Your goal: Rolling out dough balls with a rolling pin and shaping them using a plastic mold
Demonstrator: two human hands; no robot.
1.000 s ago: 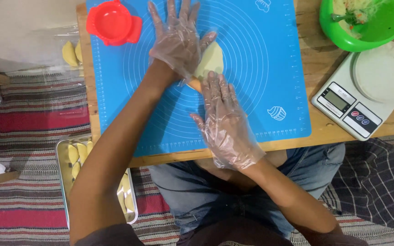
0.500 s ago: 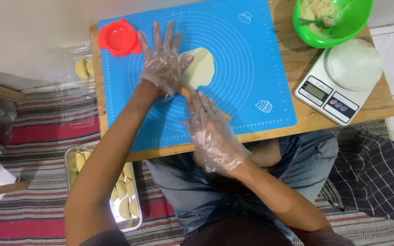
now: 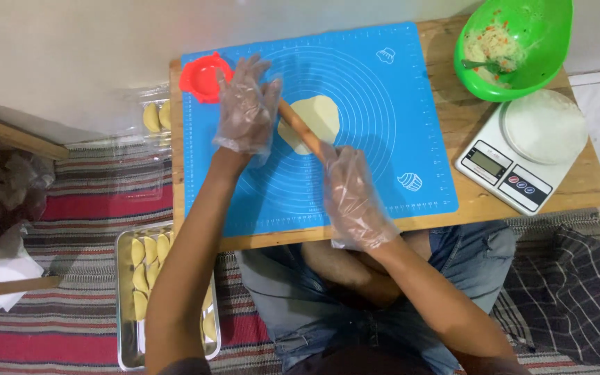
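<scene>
tabletop [image 3: 578,186]: low wooden one, i see it from above. it carries all the work things, so both hands reach them without leaning.
mat [image 3: 411,104]: big blue silicone sheet with printed rings, it covers most of the wood. the dough sits near the middle of the rings, i think so that the round shape can be judged.
tray [image 3: 125,305]: metal tray on the striped rug at my left side, below the tabletop edge. folded pale dumplings [image 3: 144,267] lie in rows in it, apart from the rolling place.
bowl [image 3: 546,28]: green, at the far right corner, with a pale filling with orange bits and a utensil in it. it is well apart from the mat centre.
scale [image 3: 522,156]: white kitchen scale just beside the bowl, with a round white thing on its plate.
left hand [image 3: 244,111]: in a thin clear glove, fingers spread and flat, palm pressing on the far end of the rolling pin.
right hand [image 3: 352,194]: gloved too, open and flat, palm on the near end. flat palms let the pin roll under them, in my judgement.
rolling pin [image 3: 301,129]: thin wooden stick, lying diagonal across the dough, between both hands.
dough [image 3: 321,114]: pale flat round, on the mat under the pin.
press [image 3: 203,76]: small red round mould at the mat's far left corner, just beside the left fingers, not touched as far as i can tell.
</scene>
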